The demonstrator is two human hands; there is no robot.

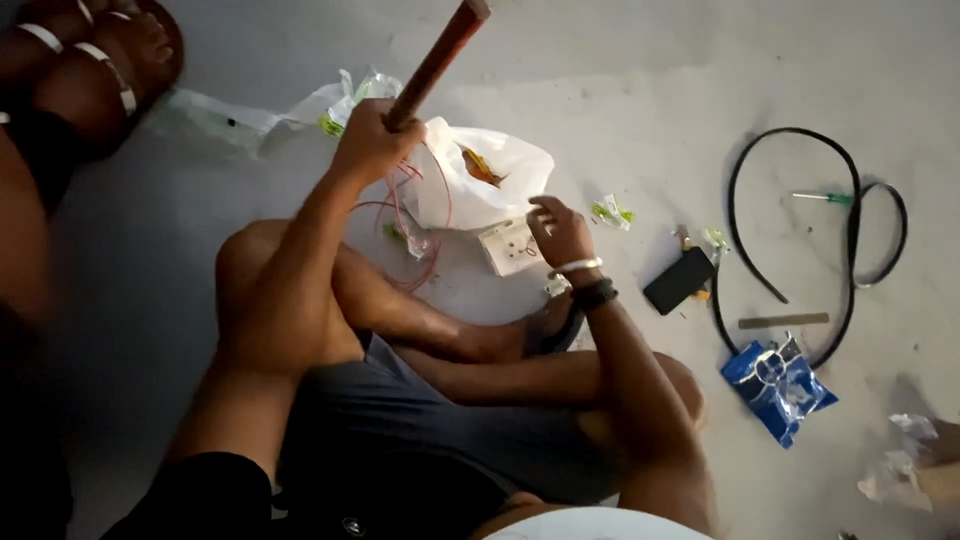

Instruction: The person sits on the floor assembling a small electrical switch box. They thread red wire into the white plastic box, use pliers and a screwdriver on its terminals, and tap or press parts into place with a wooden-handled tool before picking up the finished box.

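Left hand [368,140] grip clenched round smooth reddish wooden handle [440,58]; right hand [560,232] fingertips pinch square white plastic socket [510,246].

The person sits cross-legged, both arms stretched forward. The left hand [368,140] is raised, its grip closed in a fist. The right hand [560,232], with bands at the wrist, reaches down, fingers curled loosely.

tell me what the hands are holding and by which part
The left hand grips a reddish-brown wooden handle at its lower end. The right hand holds a white switch socket by its right edge.
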